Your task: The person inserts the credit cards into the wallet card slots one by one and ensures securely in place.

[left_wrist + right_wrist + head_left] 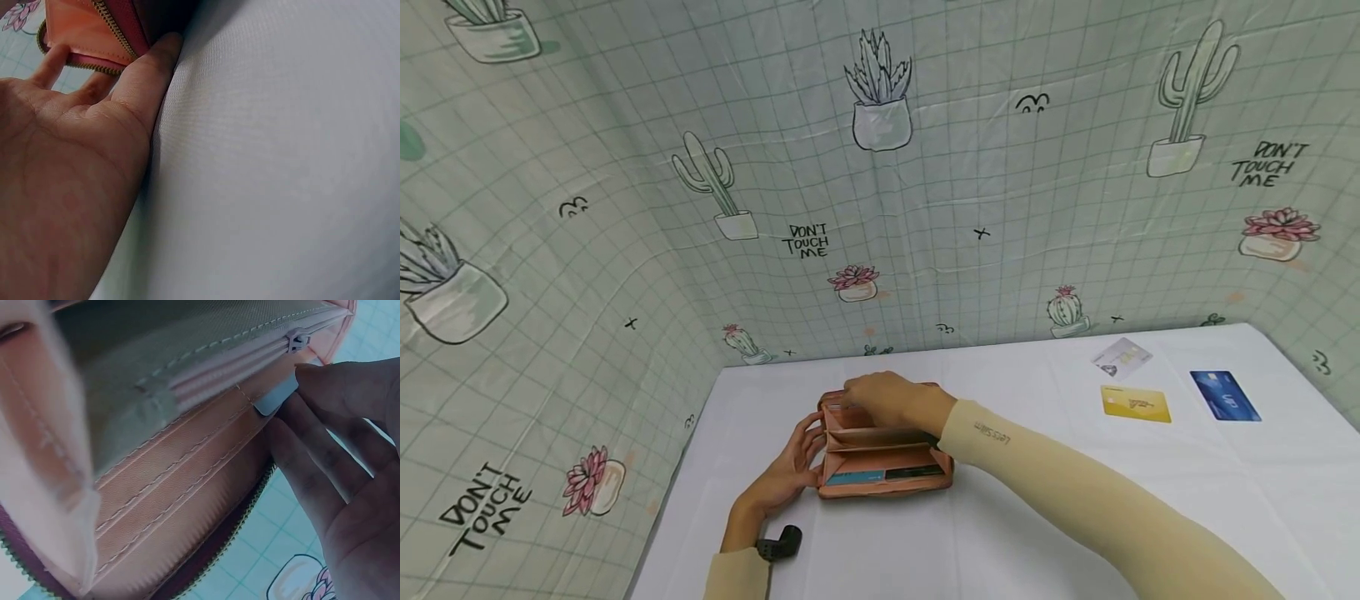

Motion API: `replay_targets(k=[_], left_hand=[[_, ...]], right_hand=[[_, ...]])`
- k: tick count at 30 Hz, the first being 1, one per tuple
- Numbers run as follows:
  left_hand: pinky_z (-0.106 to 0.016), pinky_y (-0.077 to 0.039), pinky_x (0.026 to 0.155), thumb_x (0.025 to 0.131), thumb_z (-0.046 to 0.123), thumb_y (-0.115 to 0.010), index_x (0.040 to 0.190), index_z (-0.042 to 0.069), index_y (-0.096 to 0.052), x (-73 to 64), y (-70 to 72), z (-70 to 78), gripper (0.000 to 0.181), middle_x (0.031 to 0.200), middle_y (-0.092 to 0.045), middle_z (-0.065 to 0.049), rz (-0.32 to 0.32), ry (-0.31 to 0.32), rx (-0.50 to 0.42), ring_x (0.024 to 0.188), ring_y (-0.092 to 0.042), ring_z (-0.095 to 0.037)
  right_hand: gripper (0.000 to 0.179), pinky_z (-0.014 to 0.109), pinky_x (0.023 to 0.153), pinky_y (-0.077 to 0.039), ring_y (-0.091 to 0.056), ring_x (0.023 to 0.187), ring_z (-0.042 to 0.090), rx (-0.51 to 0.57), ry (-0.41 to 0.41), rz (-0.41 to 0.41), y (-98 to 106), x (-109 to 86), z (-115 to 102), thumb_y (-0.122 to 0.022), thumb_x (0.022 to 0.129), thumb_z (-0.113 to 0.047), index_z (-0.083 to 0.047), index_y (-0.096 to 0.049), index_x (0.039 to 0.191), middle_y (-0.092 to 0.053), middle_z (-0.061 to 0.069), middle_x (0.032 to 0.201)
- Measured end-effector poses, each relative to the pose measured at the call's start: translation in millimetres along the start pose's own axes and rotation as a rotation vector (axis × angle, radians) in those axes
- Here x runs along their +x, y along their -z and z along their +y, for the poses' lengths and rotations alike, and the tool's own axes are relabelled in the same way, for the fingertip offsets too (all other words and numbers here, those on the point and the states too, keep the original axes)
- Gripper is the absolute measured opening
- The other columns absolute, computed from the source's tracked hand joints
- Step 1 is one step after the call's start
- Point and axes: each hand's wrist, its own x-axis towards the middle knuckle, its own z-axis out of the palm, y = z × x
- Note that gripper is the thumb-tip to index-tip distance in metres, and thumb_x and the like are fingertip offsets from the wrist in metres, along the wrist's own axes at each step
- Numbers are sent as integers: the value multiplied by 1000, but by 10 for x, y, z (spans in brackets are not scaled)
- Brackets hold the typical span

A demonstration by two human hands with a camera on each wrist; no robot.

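Between the two hands I have a salmon-lined zip-around wallet (880, 460), spread wide with its compartments facing up. I see the left hand (790, 471) gripping its left end, thumb low at the near corner and fingers behind, next to brass-coloured zip teeth (111, 25). The right hand (887, 398) reaches into the far compartment, and through the right wrist camera I make out thumb and forefinger pinching a pale card (275, 398), partly in a slot beside stitched card slots (169, 487). A zipped inner pocket with a metal slider (299, 340) runs alongside. On the near side, below the right hand, a light-blue card (855, 477) and a black card (913, 472) peek out. Well to the right of both hands, a silver-grey card (1122, 358), a yellow card (1136, 404) and a dark-blue card (1226, 396) lie apart on the white-covered bench (910, 550). Beyond the hands I see a grid-patterned cactus-print backdrop (955, 192) lettered "DON'T TOUCH ME".
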Motion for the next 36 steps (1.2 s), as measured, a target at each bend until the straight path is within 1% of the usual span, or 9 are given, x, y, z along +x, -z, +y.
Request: replay_targets(k=[3, 5, 8, 11, 16, 25, 32, 34, 36], left_hand=[[-38, -31, 117, 82, -9, -62, 167, 10, -1, 3, 2, 3, 107, 173, -7, -24, 4, 8, 6, 157, -17, -22], [-37, -32, 117, 82, -10, -62, 167, 10, -1, 6, 1, 0, 107, 173, -7, -24, 6, 12, 5, 153, -23, -11], [-40, -32, 118, 81, -11, -62, 167, 10, 1, 7, -5, -8, 109, 172, -8, -25, 5, 9, 5, 146, -28, 1], [-43, -31, 119, 80, -11, -62, 167, 9, 2, 4, -12, -12, 110, 171, -9, -26, 2, 1, 6, 143, -31, 6], [-42, -32, 117, 79, -13, -61, 168, 10, 2, 4, -9, -8, 111, 171, -9, -26, 8, 1, 15, 142, -31, 7], [-47, -30, 118, 80, -12, -61, 167, 8, 1, 0, -10, 6, 110, 172, -7, -27, 7, -2, 25, 141, -32, 8], [-56, -24, 121, 81, -11, -63, 167, 8, 0, -6, -10, 2, 109, 172, -7, -26, 15, 4, 26, 141, -32, 7], [-59, -22, 122, 80, -12, -63, 167, 8, -1, -3, -16, 5, 109, 172, -8, -26, 22, 12, 25, 149, -28, -5], [-62, -20, 122, 80, -11, -64, 168, 9, -1, 0, -22, 10, 110, 172, -8, -25, 28, 17, 23, 151, -26, -9]], right_hand=[[42, 44, 109, -50, -61, 132, 25, 43, -22, -5, -5, -55, 8, -65, 106, -20, -18, -64, 148, -65, 7, 143], [42, 43, 107, -51, -63, 128, 24, 95, -29, 5, -4, -108, 11, -63, 107, -23, -17, -63, 149, -68, 6, 139], [41, 42, 100, -54, -66, 119, 22, 162, -25, 46, -19, -211, 37, -63, 106, -16, -15, -63, 148, -71, 5, 130], [41, 40, 96, -56, -68, 116, 22, 209, 4, 135, -55, -343, 108, -63, 104, -5, -11, -65, 144, -71, 6, 126], [35, 41, 99, -55, -68, 119, 24, 254, 16, 296, -74, -610, 272, -63, 102, 0, -7, -68, 136, -70, 7, 128], [37, 46, 91, -57, -70, 107, 27, 286, -60, 531, -100, -1226, 635, -71, 94, 8, -2, -68, 130, -71, 11, 123], [38, 53, 93, -56, -70, 106, 34, 344, -180, 600, -130, -1689, 914, -71, 92, 11, 1, -68, 129, -71, 17, 122], [39, 53, 94, -56, -70, 107, 35, 349, -220, 607, -139, -1824, 984, -71, 91, 11, 2, -68, 129, -71, 18, 121], [39, 53, 94, -56, -70, 107, 37, 354, -247, 621, -153, -1955, 1050, -71, 91, 12, 3, -68, 128, -71, 20, 121]])
